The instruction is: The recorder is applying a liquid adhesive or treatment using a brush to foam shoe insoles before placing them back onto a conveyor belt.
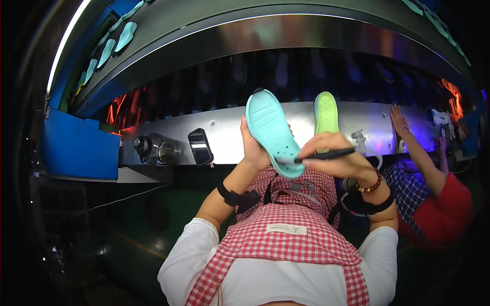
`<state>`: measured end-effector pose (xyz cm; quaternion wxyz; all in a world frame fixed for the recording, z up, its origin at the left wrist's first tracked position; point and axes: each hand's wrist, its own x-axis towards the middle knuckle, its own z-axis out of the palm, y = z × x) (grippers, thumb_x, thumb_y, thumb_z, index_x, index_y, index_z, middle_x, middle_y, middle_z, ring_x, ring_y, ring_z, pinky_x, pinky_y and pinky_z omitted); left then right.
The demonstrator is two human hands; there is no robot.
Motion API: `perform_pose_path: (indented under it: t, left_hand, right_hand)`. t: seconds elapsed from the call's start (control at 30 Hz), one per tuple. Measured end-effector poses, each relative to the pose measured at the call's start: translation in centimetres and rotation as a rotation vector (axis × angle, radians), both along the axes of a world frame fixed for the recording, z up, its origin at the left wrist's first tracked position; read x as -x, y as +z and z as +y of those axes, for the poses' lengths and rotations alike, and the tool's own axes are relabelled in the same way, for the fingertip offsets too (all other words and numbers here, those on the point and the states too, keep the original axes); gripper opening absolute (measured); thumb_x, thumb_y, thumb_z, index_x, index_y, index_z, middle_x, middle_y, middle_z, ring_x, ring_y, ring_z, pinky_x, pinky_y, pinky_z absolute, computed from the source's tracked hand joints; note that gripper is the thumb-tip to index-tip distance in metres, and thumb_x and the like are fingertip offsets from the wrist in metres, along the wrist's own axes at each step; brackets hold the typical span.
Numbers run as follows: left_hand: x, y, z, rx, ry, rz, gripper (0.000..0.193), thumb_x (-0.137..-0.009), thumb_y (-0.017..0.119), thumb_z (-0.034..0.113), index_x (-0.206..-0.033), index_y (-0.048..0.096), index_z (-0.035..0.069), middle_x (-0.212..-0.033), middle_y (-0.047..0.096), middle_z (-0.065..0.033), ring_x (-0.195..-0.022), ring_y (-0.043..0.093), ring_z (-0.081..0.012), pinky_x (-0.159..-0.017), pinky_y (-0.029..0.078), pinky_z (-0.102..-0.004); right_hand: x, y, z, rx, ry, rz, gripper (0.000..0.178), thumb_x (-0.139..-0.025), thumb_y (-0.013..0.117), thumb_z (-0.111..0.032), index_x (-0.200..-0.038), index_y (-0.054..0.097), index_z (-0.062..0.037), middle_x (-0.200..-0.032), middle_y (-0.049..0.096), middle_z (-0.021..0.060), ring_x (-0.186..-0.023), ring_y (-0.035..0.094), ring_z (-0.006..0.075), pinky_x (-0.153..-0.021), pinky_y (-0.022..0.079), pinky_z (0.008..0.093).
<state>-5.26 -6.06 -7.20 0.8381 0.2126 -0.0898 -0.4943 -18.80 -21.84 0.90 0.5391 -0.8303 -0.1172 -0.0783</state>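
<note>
Nearest the camera, a person in a white top wears a red-and-white checked apron (240,250), its cream label (286,229) bearing small dark lettering and a triangular mark. Above the lap, the right hand (339,160) is closed around a slim black-handled tool (334,153), its blurred tip at the holed lower end of a turquoise shoe sole (270,125); whether tip and sole touch cannot be told. The left hand (254,147) grips that sole by its left side, partly wrapped behind it, holding it tilted over the near edge of a metal desk (224,122).

On the desk, a dark phone (200,146) lies at the near edge, left of the left hand, with a strip of brushed metal between them. Farther left, a clear bottle (166,150) with a black top lies near a blue housing (79,145). Right of the turquoise sole, across a narrow gap, a lime-green shoe sole (326,113) reaches past the desk's far edge. More bare metal runs right toward a co-worker's hand (398,121), spread on the desk.

Beyond, a dark recess separates desk from conveyor belt (245,9), where more turquoise soles (125,36) lie at upper left.
</note>
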Motion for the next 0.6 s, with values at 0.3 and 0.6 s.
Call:
perform_pose_path:
  t: [0.3, 0.6]
  left_hand:
    - [2.0, 3.0, -1.1, 0.014, -0.036, 0.092, 0.077, -0.088, 0.013, 0.067, -0.126, 0.047, 0.008, -0.111, 0.059, -0.0145, -0.099, 0.059, -0.0284, -0.087, 0.05, -0.0425]
    - [0.4, 5.0, -0.8, 0.054, 0.15, -0.129, 0.091, -0.079, 0.012, 0.077, -0.119, 0.05, 0.005, -0.094, 0.058, -0.0187, -0.08, 0.059, -0.0294, -0.072, 0.049, -0.0422]
  right_hand:
    - [-0.7, 1.1, 0.9, -0.302, 0.05, -0.148, 0.019, -0.074, 0.068, 0.0, -0.093, 0.068, 0.0006, -0.089, 0.067, 0.0128, -0.085, 0.064, 0.0187, -0.076, 0.05, 0.0281]
    - [0.3, 2.1, 0.5, -0.142, -0.022, -0.198, 0.021, -0.071, 0.069, 0.004, -0.091, 0.068, -0.0019, -0.093, 0.067, 0.0118, -0.089, 0.064, 0.0222, -0.081, 0.051, 0.0322]
